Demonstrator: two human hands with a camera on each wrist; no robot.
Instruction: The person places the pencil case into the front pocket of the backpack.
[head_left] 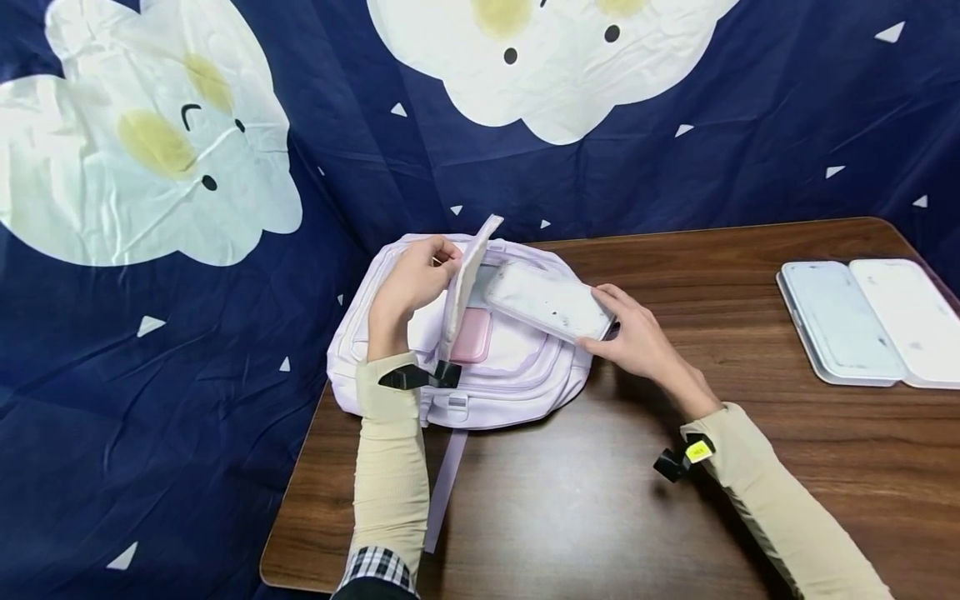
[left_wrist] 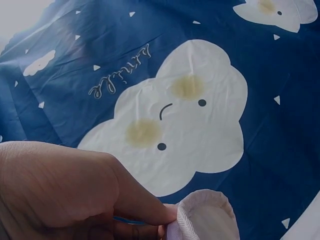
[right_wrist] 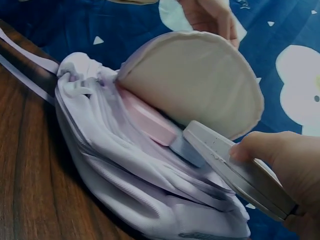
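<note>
A pale lilac backpack (head_left: pixel 517 392) lies on the table with its front pocket flap (right_wrist: pixel 200 80) lifted. My left hand (head_left: pixel 414 279) pinches the edge of that flap between thumb and fingers and holds it up. My right hand (head_left: pixel 637 335) grips one end of a white flat case (head_left: pixel 551 296), whose far end is over the pocket opening. Inside the pocket a pink case (right_wrist: pixel 150 120) shows, with a grey-blue item (right_wrist: pixel 187 150) beside it. In the left wrist view, the flap's rim (left_wrist: pixel 202 215) sits at the left thumb tip.
On the right of the wooden table (head_left: pixel 750 308) lies an opened hinged case, one half pale blue (head_left: pixel 843 321) and the other white (head_left: pixel 911 321). A lilac strap (head_left: pixel 447 492) trails toward the front edge. A dark blue cloud-print curtain (head_left: pixel 337 100) hangs behind.
</note>
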